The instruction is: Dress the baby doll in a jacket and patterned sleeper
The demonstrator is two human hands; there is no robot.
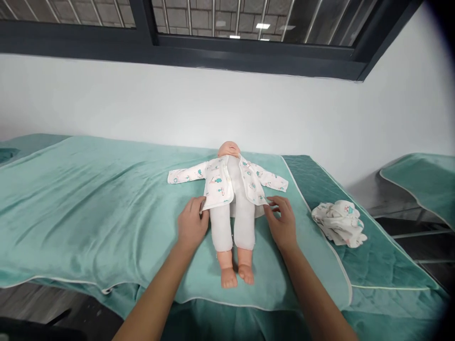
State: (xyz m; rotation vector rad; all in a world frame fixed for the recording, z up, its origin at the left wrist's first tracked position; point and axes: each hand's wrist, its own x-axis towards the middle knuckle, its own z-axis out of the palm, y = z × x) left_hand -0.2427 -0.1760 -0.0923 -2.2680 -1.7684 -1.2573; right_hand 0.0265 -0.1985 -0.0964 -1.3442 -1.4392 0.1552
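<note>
A baby doll (244, 227) with a white cloth body lies on its back, head toward the wall and bare feet toward me. It wears a white printed baby jacket (217, 184), unfastened down the front, its sleeves spread out to both sides. My left hand (193, 221) is closed, pinching the jacket's lower left corner between thumb and fingers. At the lower right corner, my right hand (282, 221) pinches the hem in the same way. The doll's own hands do not show beyond the cuffs.
A green velvety blanket (106, 199) with pale piping covers the bed under the doll. On the quilted dark green cover (377, 255) to the right lies a crumpled printed cloth (339, 223). A white wall (177, 104) and a barred window (249, 42) stand behind.
</note>
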